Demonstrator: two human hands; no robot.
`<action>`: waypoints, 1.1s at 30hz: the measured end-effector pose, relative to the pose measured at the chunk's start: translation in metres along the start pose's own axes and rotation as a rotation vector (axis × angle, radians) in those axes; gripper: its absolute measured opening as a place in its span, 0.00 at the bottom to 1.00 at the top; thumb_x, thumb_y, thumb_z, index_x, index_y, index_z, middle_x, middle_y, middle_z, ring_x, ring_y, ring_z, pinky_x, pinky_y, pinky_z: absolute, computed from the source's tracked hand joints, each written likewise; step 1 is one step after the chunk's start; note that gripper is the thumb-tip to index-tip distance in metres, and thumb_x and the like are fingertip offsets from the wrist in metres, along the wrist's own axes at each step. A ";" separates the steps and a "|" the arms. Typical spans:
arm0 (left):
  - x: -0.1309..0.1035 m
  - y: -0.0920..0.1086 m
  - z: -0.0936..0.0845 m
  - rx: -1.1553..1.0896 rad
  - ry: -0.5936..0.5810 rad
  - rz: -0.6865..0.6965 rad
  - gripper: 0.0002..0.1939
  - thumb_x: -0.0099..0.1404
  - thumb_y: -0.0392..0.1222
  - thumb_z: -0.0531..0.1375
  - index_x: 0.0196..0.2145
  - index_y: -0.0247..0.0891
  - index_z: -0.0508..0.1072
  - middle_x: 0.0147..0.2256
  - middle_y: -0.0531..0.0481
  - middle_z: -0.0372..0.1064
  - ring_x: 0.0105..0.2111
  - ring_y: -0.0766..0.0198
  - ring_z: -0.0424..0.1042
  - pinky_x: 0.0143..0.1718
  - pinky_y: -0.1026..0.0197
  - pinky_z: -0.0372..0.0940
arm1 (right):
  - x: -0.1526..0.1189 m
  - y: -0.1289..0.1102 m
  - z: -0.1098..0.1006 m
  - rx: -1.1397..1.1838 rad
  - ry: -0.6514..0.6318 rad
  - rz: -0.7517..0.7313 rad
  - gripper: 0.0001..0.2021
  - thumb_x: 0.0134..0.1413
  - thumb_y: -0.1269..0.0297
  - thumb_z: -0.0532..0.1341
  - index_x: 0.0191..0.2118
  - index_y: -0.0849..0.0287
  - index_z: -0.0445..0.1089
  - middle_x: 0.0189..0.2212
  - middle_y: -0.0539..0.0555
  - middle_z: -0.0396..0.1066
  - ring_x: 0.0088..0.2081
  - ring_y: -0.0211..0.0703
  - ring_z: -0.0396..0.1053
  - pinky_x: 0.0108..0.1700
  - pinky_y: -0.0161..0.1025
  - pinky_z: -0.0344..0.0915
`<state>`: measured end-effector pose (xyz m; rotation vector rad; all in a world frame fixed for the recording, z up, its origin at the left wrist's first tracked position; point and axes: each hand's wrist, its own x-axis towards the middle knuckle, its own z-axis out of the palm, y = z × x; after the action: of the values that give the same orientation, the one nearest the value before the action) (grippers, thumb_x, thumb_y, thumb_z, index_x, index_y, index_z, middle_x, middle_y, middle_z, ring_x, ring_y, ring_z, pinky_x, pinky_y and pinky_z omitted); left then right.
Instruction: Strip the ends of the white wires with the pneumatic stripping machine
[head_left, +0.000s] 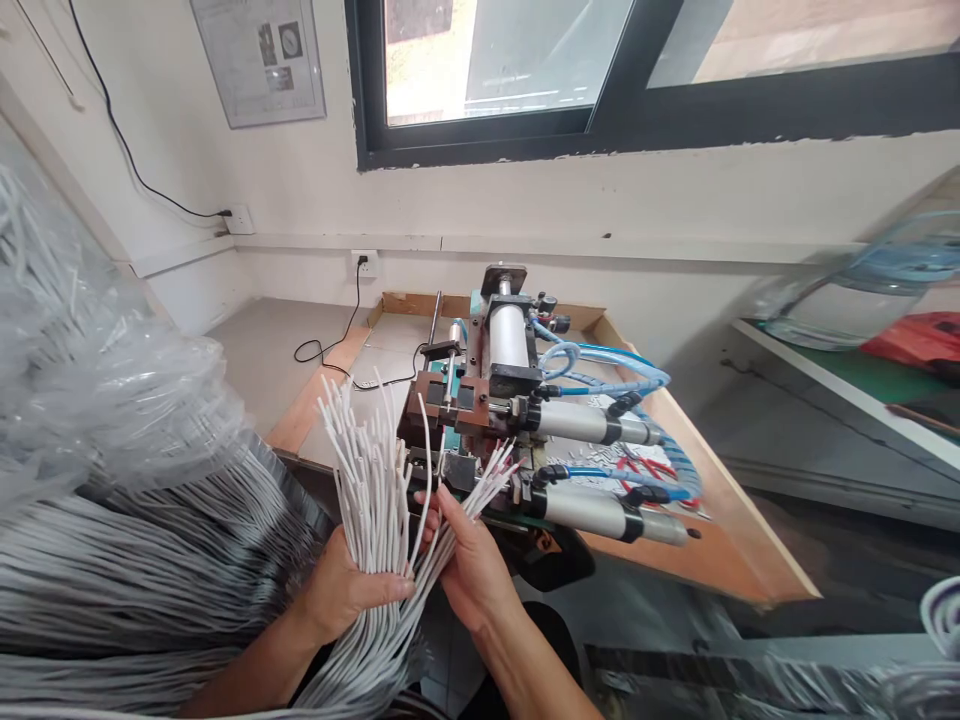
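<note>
While my left hand (352, 592) clasps thick cable bundle (369, 500) below tips, my right hand (478, 572) holds smaller bunch (484, 490), perhaps pinching loose cable (427, 440) too; fingertips partly hidden. Best: clasp low, part strands gently, keep ends even. Cables stand at near edge of wooden tray (311, 412), toward left corner. Right side tight: cylinders (585, 513) near bunch tips. More room toward far left corner, beside black cord (352, 325).
</note>
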<state>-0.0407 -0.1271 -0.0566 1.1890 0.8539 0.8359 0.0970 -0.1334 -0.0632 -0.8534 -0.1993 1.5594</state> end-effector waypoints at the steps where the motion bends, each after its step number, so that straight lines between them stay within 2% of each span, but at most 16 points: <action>1: 0.001 0.002 0.003 -0.006 -0.026 0.005 0.19 0.42 0.33 0.67 0.35 0.39 0.74 0.26 0.54 0.72 0.28 0.63 0.69 0.35 0.62 0.63 | -0.001 -0.001 0.000 -0.014 -0.012 -0.008 0.15 0.39 0.54 0.65 0.26 0.64 0.73 0.13 0.45 0.58 0.17 0.31 0.55 0.22 0.31 0.55; 5: 0.001 0.000 0.008 -0.007 -0.082 0.013 0.23 0.42 0.34 0.67 0.40 0.38 0.73 0.33 0.51 0.73 0.38 0.57 0.68 0.43 0.58 0.60 | -0.005 -0.004 -0.002 -0.104 0.017 -0.145 0.13 0.37 0.57 0.67 0.27 0.62 0.73 0.18 0.48 0.65 0.20 0.33 0.58 0.24 0.32 0.55; 7: -0.001 -0.005 0.006 0.031 -0.058 -0.010 0.21 0.42 0.33 0.67 0.38 0.37 0.74 0.30 0.52 0.73 0.35 0.59 0.68 0.39 0.60 0.61 | -0.007 -0.003 -0.005 -0.149 0.081 -0.197 0.13 0.35 0.58 0.68 0.27 0.62 0.72 0.19 0.49 0.67 0.20 0.33 0.59 0.23 0.31 0.54; 9: -0.002 -0.010 0.003 0.079 0.003 -0.055 0.15 0.41 0.33 0.67 0.31 0.35 0.75 0.25 0.53 0.71 0.28 0.62 0.68 0.32 0.62 0.61 | -0.010 -0.001 -0.010 -0.199 0.130 -0.210 0.14 0.34 0.57 0.68 0.25 0.64 0.72 0.17 0.49 0.66 0.19 0.33 0.58 0.22 0.31 0.53; 11: -0.003 -0.013 -0.001 0.089 0.051 -0.086 0.07 0.42 0.34 0.66 0.24 0.33 0.74 0.20 0.52 0.69 0.24 0.63 0.66 0.27 0.63 0.60 | -0.013 0.004 -0.017 -0.272 0.117 -0.190 0.15 0.34 0.56 0.68 0.24 0.65 0.72 0.15 0.50 0.65 0.18 0.33 0.56 0.21 0.31 0.51; 13: -0.003 -0.014 -0.003 0.050 0.068 -0.086 0.04 0.44 0.34 0.65 0.21 0.32 0.73 0.19 0.51 0.69 0.22 0.63 0.66 0.27 0.62 0.60 | -0.016 0.009 -0.023 -0.356 0.068 -0.162 0.15 0.35 0.56 0.67 0.23 0.66 0.72 0.14 0.50 0.64 0.17 0.32 0.54 0.21 0.32 0.50; 18: 0.001 -0.015 -0.003 -0.088 0.145 -0.091 0.05 0.43 0.35 0.64 0.21 0.32 0.73 0.18 0.51 0.69 0.20 0.64 0.66 0.25 0.61 0.60 | -0.018 0.012 -0.031 -0.420 0.038 -0.140 0.14 0.37 0.56 0.66 0.22 0.65 0.73 0.13 0.49 0.64 0.17 0.31 0.52 0.21 0.31 0.47; 26: 0.000 -0.011 0.001 -0.117 0.180 -0.127 0.06 0.41 0.36 0.66 0.21 0.33 0.73 0.18 0.52 0.69 0.20 0.64 0.67 0.24 0.61 0.61 | -0.013 0.006 -0.025 -0.417 0.025 -0.157 0.14 0.39 0.55 0.65 0.21 0.64 0.72 0.14 0.49 0.64 0.17 0.32 0.53 0.21 0.32 0.47; 33: 0.001 -0.011 0.000 -0.091 0.182 -0.116 0.07 0.41 0.35 0.66 0.21 0.31 0.73 0.18 0.50 0.69 0.20 0.64 0.67 0.24 0.62 0.62 | -0.005 0.015 -0.046 -0.589 0.023 -0.237 0.16 0.41 0.53 0.64 0.19 0.64 0.71 0.13 0.48 0.62 0.17 0.32 0.50 0.21 0.33 0.45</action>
<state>-0.0398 -0.1282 -0.0671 0.9849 1.0122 0.8881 0.1129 -0.1569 -0.1029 -1.2511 -0.7415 1.2767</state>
